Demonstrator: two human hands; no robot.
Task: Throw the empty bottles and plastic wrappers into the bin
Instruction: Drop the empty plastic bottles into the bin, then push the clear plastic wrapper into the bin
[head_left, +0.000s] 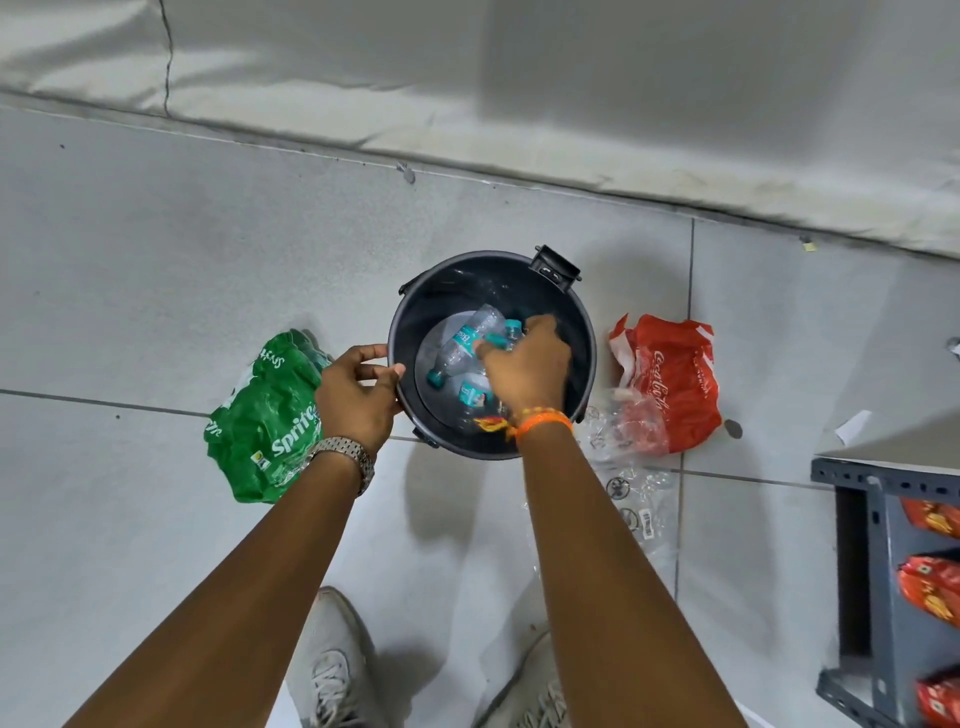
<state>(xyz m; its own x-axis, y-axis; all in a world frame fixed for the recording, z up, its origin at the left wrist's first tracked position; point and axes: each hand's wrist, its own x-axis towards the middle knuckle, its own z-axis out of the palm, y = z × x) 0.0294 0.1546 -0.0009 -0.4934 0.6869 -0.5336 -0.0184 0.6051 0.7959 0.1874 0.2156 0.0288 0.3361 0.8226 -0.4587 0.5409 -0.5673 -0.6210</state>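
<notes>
Scene: You stand over a round black plastic bin (584, 332) on the grey tiled floor (156, 260), both arms reaching down to it.
Left hand: Your left hand (358, 395) steadies the bin; its fingers (382, 371) are curled and pinch the near-left rim.
Right hand: Your right hand (527, 364) is lowered into the bin's mouth. Its fingers (485, 347) are bunched downward beside a teal cap; whether they grip a bottle or have let go, the view cannot tell.
In the bin: Clear plastic water bottles with teal caps and labels (465, 340) lie just under your right fingers. At least three can be counted, perhaps four, as they overlap. A small red-and-yellow wrapper (488, 423) lies below your right wrist.
Left to bin: Three wrappers remain on the floor. One crumpled green Sprite plastic wrapper (265, 421) lies just behind your left hand. One crumpled red Coca-Cola plastic wrapper (670, 379) lies to the right of your right hand, near the bin. One clear plastic wrap (634, 499) lies beside your right forearm.
Progress: By this view the bottles look done, with none seen on the floor; the wrappers are mostly still to go.
</notes>
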